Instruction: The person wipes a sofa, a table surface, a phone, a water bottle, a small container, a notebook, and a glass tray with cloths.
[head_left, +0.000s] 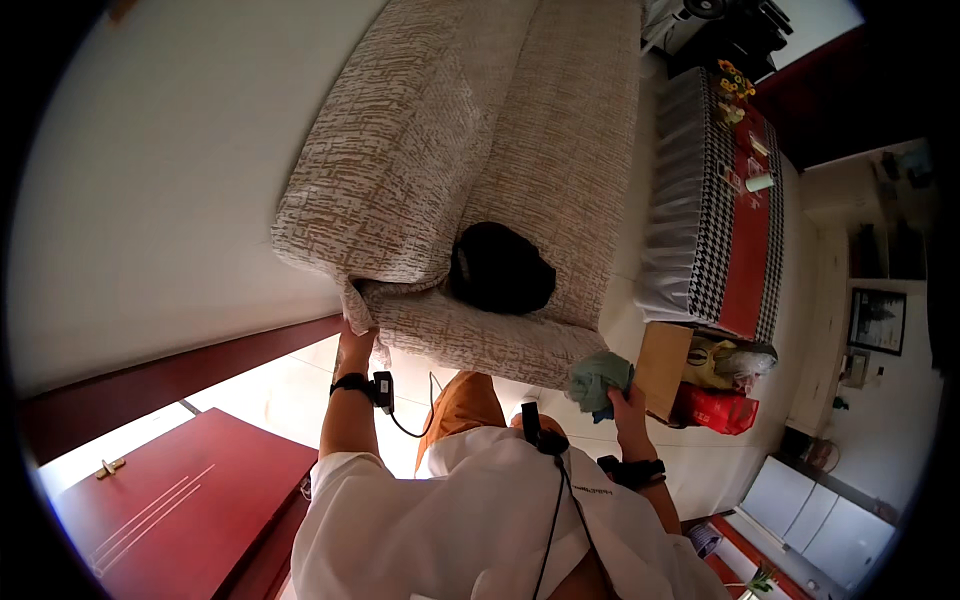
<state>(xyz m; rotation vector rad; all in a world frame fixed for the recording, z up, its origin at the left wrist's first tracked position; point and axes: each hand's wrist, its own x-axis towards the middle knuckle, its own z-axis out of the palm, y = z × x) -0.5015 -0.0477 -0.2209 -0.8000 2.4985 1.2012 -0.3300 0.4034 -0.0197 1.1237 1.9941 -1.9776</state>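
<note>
My two hands are working well apart at the near end of a sofa, whose patterned beige-and-brown cover point(420, 150) is spreading over its back, seat and arm. My left hand point(356, 345) is touching the loose, bunched corner of this cover at the left end of the arm; the fabric is hiding most of the fingers, so I cannot tell how firmly they are closing. My right hand point(628, 402) is gripping a crumpled grey-green cloth point(598, 377), which is hanging just beyond the right end of the same arm, a darker blue piece showing beneath it. A rounded black bundle point(502, 268) is resting on the seat, near the inner side of the arm. To the right of the cloth, a cardboard box point(662, 372) is standing open-flapped, with a red bag point(718, 410) lying beside it. Farther right, a tabletop is bearing a black-and-white checked cloth point(705, 262) under a red runner point(745, 285), on which a pale cup point(760, 183) and yellow flowers point(736, 82) are standing. At lower left, a red door point(190, 500) is showing its brass handle point(111, 468). I am wearing black straps on both wrists.
</note>
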